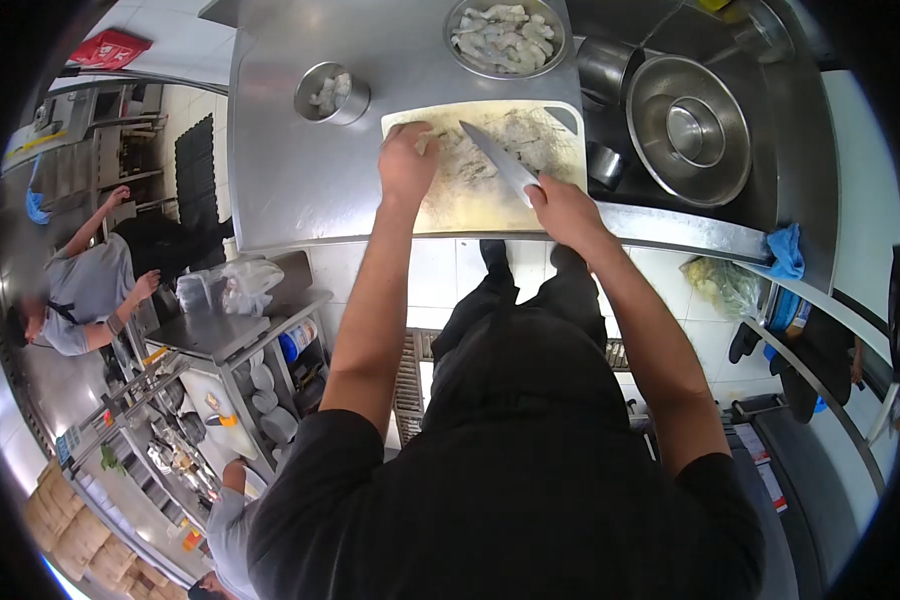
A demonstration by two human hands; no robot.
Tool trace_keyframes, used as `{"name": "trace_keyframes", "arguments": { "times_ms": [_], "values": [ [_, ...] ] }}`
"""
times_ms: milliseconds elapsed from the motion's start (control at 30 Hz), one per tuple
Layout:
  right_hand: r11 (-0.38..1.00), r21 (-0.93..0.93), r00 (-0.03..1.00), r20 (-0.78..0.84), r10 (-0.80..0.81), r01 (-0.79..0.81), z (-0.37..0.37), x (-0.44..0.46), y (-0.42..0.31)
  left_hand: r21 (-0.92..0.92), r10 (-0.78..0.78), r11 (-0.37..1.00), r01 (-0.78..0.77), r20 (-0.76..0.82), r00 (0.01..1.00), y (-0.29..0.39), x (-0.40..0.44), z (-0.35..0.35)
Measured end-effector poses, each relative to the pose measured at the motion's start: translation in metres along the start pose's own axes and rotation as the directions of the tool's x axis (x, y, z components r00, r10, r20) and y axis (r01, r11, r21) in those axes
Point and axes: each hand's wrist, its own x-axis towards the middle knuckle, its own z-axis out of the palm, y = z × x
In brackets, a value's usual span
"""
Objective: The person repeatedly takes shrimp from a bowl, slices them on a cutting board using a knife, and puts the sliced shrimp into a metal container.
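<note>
My right hand (567,212) is closed around the handle of a kitchen knife (500,163). Its blade points up and left over a worn, yellowish cutting board (450,215). Greyish, translucent chopped shrimp (535,145) lies spread across the board's right and middle parts. At the board's left edge is my left hand (408,168), thumb apart from the bent fingers, with nothing visible in it. Beyond the board stands a metal bowl (453,55) of peeled raw shrimp (507,38). A smaller metal container (353,104) with a few shrimp is to the left.
The steel counter (280,190) meets a sink on the right, which holds a large metal bowl (715,185) and pots (607,70). A blue cloth (786,252) hangs at the sink's corner. Two people in grey shirts are on the left, one near a steel shelf unit (232,335).
</note>
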Motion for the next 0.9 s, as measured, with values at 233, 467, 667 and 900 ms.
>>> {"name": "trace_keyframes", "arguments": {
  "times_ms": [233, 467, 667, 900],
  "values": [
    [0.996, 0.084, 0.999, 0.016, -0.032, 0.03, 0.018, 0.034, -0.019, 0.003, -0.11, 0.993, 0.115, 0.292, 0.95, 0.002, 0.004, 0.012],
    [0.994, 0.07, 0.996, -0.037, -0.083, 0.086, 0.034, 0.025, -0.018, -0.059, -0.202, 0.974, 0.22, 0.219, 0.954, -0.008, -0.005, 0.021],
    [0.994, 0.09, 0.998, -0.022, -0.059, 0.061, 0.049, -0.006, -0.014, -0.015, -0.253, 0.965, 0.262, 0.21, 0.944, 0.001, -0.005, 0.016],
    [0.99, 0.1, 0.993, -0.072, -0.093, 0.1, 0.054, 0.0, -0.025, -0.031, -0.278, 0.958, 0.286, 0.163, 0.947, -0.004, -0.009, 0.018]
  ]
}}
